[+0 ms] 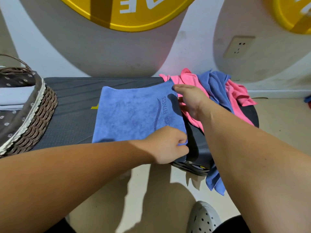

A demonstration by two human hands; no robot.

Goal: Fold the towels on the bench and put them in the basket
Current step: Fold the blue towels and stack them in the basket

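A blue towel (pixel 134 115) with "FITNESS" print lies spread on the dark bench (pixel 72 118). My left hand (pixel 168 145) pinches its near right corner at the bench's front edge. My right hand (pixel 190 100) holds the far right corner and edge of the same towel. A heap of pink towels (pixel 235 93) and blue towels (pixel 217 86) sits crumpled on the bench's right end, just behind my right hand. The wicker basket (pixel 42 113) stands on the bench's left end, with a folded pale towel (pixel 15 98) inside.
A blue towel end (pixel 215 180) hangs off the bench's front right toward the floor. A wall with a socket (pixel 239 46) rises behind the bench. My grey shoe (pixel 203 217) is on the floor below.
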